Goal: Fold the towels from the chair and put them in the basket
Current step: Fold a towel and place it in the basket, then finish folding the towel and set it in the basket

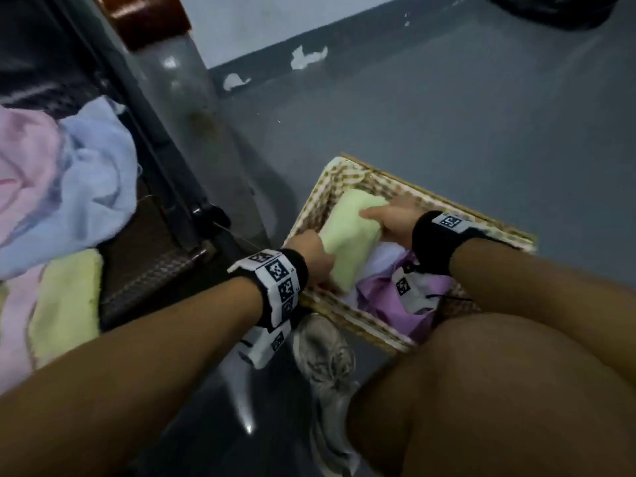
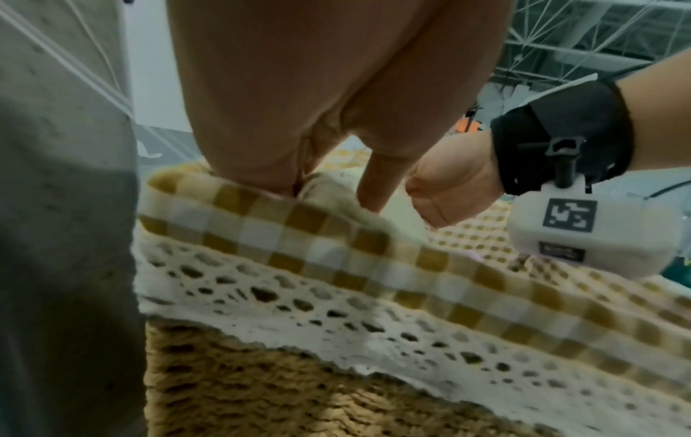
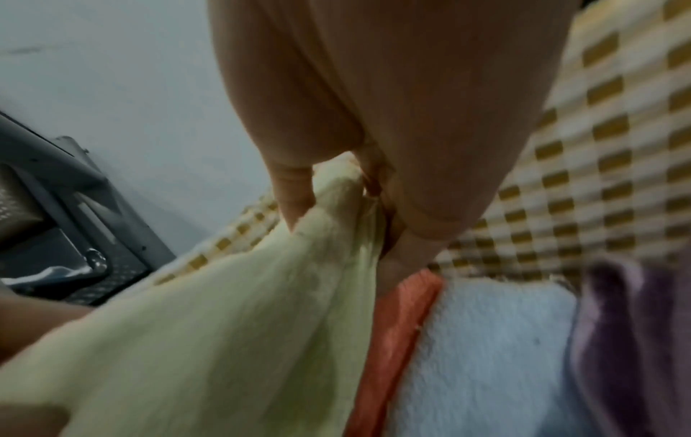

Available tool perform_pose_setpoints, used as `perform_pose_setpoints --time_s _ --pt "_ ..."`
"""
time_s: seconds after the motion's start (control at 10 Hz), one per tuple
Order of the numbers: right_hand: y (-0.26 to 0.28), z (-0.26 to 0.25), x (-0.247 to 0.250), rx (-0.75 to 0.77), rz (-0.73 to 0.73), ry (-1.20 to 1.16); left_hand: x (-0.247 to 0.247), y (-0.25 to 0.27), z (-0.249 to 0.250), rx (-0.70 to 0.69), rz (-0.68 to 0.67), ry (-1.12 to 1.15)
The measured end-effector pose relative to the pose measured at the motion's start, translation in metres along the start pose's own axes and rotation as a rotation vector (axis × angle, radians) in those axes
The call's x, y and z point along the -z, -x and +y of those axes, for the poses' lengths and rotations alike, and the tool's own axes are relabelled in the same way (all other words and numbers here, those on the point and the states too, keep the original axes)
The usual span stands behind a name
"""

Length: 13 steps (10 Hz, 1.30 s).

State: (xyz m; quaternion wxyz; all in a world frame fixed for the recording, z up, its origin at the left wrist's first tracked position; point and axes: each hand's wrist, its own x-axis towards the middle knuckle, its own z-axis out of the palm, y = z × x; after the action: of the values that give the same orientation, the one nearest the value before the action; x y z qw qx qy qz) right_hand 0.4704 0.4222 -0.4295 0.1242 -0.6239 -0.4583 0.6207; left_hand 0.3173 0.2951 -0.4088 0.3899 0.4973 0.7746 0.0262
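Here, from the head camera, a folded pale-green terry towel (image 1: 347,235) lies inside the rectangular wicker basket with a checked cloth liner (image 1: 318,204) on the grey floor. The left hand (image 1: 306,249) grips its near end and the right hand (image 1: 389,218) its far end. Under it lie a white towel (image 1: 382,256) and a purple towel (image 1: 382,294). Unfolded pink, blue and yellow towels (image 1: 69,187) are heaped on the dark chair (image 1: 151,270) at left.

From the left wrist, the fingers (image 2: 377,183) reach down over the liner's lace edge.

From the right wrist, the thumb and fingers pinch the soft, fuzzy towel's edge beside an orange towel (image 3: 400,331).
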Motion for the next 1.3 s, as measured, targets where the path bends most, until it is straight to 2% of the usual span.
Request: perform_pose_setpoints --time_s 0.1,0.2,0.3,0.4,0.5,0.6,0.7,0.9,1.0,1.1,1.3 --pt "-0.026 0.018 -0.009 -0.015 -0.009 -0.015 -0.003 -0.020 0.002 0.064 -0.029 -0.082" --pt "-0.037 0.027 -0.018 -0.039 -0.023 -0.002 -0.006 -0.028 0.006 0.069 -0.087 -0.172" --pt "-0.040 0.025 -0.020 -0.041 -0.024 0.027 -0.010 -0.027 0.008 0.054 -0.078 -0.188" --pt "-0.029 0.010 -0.018 0.016 -0.005 0.289 -0.006 -0.021 0.009 0.045 -0.093 -0.188" --pt "-0.003 -0.017 -0.012 0.161 0.047 0.767 0.011 -0.004 0.015 0.029 -0.056 -0.121" --pt "0.024 -0.046 -0.015 0.282 -0.025 0.924 0.034 0.014 0.012 -0.037 -0.003 -0.110" --pt "0.059 -0.075 -0.032 0.317 -0.179 0.911 0.069 0.042 0.003 -0.131 0.065 -0.025" --pt "0.134 -0.128 -0.103 0.441 -0.434 0.942 0.145 0.107 -0.040 -0.212 0.205 0.165" --pt "0.171 -0.154 -0.156 0.502 -0.530 0.933 0.183 0.150 -0.080 -0.210 0.290 0.202" --pt "0.201 -0.174 -0.212 0.570 -0.575 0.921 0.211 0.188 -0.126 -0.157 0.372 0.222" --pt "0.234 -0.185 -0.308 0.670 -0.603 0.991 0.219 0.238 -0.215 -0.023 0.513 0.242"
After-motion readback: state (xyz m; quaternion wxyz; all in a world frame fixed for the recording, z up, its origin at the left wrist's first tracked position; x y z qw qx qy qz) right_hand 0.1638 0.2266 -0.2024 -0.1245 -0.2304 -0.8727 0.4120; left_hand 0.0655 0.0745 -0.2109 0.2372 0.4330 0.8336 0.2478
